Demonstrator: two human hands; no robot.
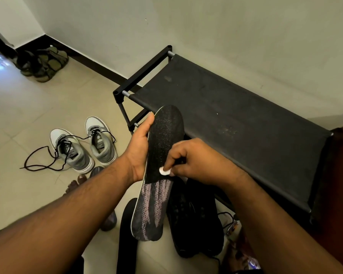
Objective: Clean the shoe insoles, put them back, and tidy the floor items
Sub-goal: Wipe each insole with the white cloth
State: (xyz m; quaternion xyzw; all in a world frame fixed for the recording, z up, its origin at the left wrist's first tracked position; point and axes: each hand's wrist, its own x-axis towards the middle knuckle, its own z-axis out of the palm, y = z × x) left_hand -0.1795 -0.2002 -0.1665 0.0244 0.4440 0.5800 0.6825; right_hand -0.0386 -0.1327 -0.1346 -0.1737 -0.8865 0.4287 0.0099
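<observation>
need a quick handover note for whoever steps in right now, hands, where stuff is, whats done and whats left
Left hand grips the insole by its edge, held up in front of the black shoe rack.
Right hand pinches a small white pad against the insole's middle.
Black shoes lie on the floor below; another dark insole lies beside them. Grey sneakers, laces loose, stand to the left.
Done: cleaning of this insole is under way.
Left: finish it, clean the other insole, refit both, tidy the floor items.
</observation>
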